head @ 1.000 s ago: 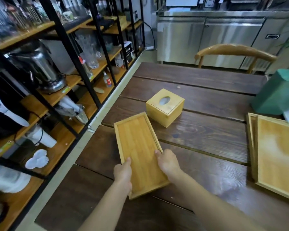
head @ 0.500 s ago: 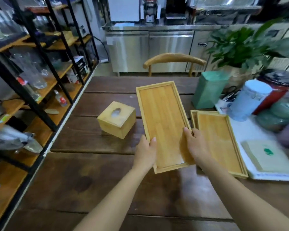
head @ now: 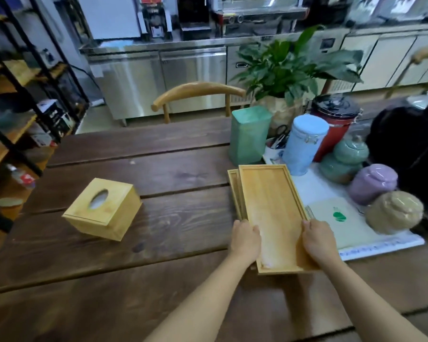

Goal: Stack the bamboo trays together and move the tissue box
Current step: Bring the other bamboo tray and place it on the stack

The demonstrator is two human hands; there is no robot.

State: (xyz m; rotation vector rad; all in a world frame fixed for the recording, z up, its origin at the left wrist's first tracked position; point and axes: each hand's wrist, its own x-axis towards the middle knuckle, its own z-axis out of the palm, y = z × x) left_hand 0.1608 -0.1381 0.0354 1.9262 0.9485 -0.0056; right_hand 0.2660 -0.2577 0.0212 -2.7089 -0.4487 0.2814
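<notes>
1. Two hands hold the top tray [head: 272, 213] by its near end: the left hand [head: 245, 240] on the left rim, the right hand [head: 318, 243] on the right rim, fingers closed on the wood.
2. Head view: this tray lies over a lower tray [head: 234, 191], whose left edge shows beside it. The two are not yet square, so the stacking step looks nearly done; whether the top one has fully settled I cannot tell.
3. Next, I judge, the tray needs a nudge to the left to line up, then a release; after that comes the tissue box [head: 101, 208], which sits well apart to the left, untouched.
4. Dark wooden planks make up the surface [head: 158, 280]. Jars [head: 373, 183] and a plant [head: 294, 67] crowd its right side; steel cabinets [head: 158, 77] and a chair [head: 198, 91] stand behind.
</notes>
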